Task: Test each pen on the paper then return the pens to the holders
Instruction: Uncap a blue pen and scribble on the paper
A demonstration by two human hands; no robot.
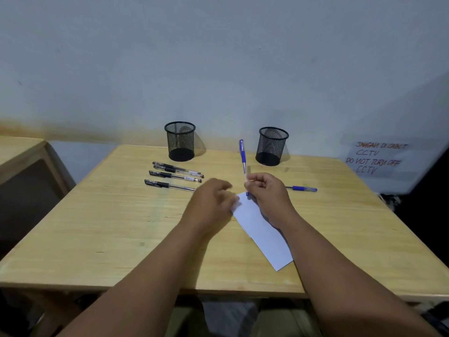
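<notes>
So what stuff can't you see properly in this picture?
All in the head view:
- The tip of the blue pen and any mark it makes: hidden behind the right hand.
- The left hand: its fingers are blurred, so whether they touch the paper is unclear.
- Whether the black pens have been tested: the paper's visible part shows no clear marks.
- The wall note: its top line is blurred.

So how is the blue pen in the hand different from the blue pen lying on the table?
The held blue pen stands nearly upright, gripped by the right hand, its lower end at the paper. The other blue pen lies flat on the table, right of that hand, untouched. Both have blue grips and clear barrels.
</notes>
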